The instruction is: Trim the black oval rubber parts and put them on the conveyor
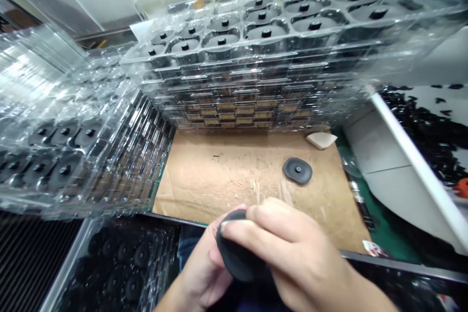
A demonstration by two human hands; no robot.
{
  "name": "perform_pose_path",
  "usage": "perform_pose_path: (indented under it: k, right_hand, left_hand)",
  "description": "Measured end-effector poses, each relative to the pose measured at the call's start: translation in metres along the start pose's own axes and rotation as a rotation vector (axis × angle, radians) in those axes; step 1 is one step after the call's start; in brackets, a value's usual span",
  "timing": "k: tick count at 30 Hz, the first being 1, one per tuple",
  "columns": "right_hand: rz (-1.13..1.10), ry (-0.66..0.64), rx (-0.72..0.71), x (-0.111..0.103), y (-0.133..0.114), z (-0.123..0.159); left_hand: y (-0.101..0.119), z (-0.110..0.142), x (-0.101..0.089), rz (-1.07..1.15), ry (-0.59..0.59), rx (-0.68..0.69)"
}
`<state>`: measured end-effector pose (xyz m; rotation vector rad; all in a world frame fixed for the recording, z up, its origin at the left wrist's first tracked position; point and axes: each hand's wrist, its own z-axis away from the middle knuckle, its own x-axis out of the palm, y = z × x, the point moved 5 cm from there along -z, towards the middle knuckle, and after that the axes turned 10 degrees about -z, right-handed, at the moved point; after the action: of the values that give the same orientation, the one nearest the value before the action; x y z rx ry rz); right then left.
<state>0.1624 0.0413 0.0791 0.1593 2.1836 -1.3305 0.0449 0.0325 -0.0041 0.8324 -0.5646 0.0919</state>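
Near the bottom middle, both my hands close around one black oval disc (239,258), held tilted over the front edge of the work surface. My left hand (204,273) grips its left side, with the thumb against the edge. Across the top and right side lie the bent fingers of my right hand (300,243), pressing on its face. Some fingertips are hidden behind the disc. Farther off, a similar dark grey oval disc (298,170) with a small round centre stud lies on the cardboard sheet (219,175).
Stacked clear plastic trays (248,78) with dark parts stand at the back. Another tray stack (120,156) rises on the left, and a tray of black discs (120,263) sits lower left. A white bin (420,165) holds black pieces. A pale wedge (321,139) lies on the cardboard.
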Motion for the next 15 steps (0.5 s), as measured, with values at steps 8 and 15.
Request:
perform_pose_path:
  k: [8,15]
  right_hand:
    - [0.062,0.139,0.068,0.000,-0.002,0.007]
    - [-0.333,0.091,0.344,0.005,0.016,0.036]
  left_hand:
    - [0.000,-0.002,0.005,0.131,-0.050,0.059]
    - [0.009,0.011,0.001,0.125,0.027,0.123]
